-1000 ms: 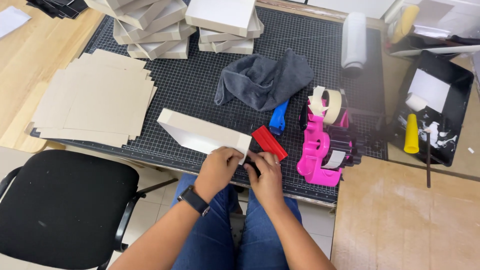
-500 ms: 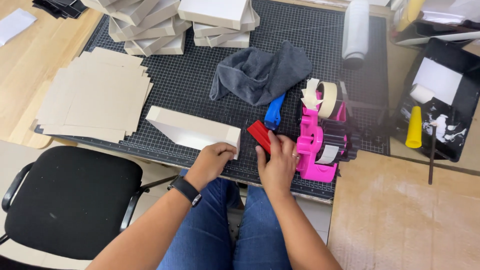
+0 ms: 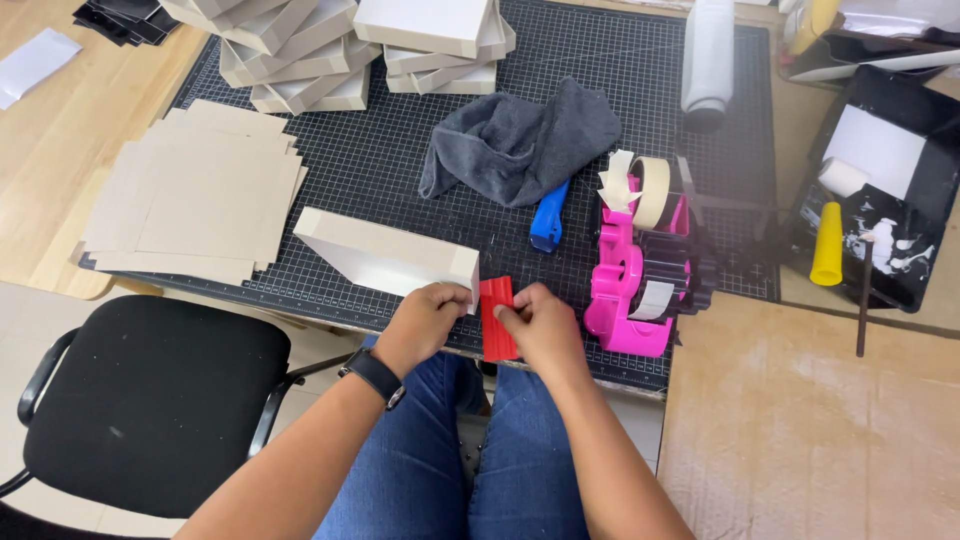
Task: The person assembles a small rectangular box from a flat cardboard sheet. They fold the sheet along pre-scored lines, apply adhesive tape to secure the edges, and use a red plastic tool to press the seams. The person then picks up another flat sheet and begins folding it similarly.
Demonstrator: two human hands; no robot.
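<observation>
Hands (image 3: 485,322) at white box (image 3: 385,255) corner, red scraper (image 3: 497,318)

Cream flat box (image 3: 385,255) lies at the worktop's near edge, the left hand (image 3: 425,320) touching its corner. Stacked cream boxes (image 3: 350,45) at far edge. Flat tan cardboard sheets (image 3: 195,190), possibly unfolded blanks, left.

Matt cardboard box (image 3: 385,258) and sheets (image 3: 195,195); soft grey cloth (image 3: 520,145); glossy pink plastic dispenser (image 3: 630,290); ribbed red plastic scraper (image 3: 497,320); gridded rubbery mat (image 3: 400,170); smooth wooden table (image 3: 60,130).
</observation>
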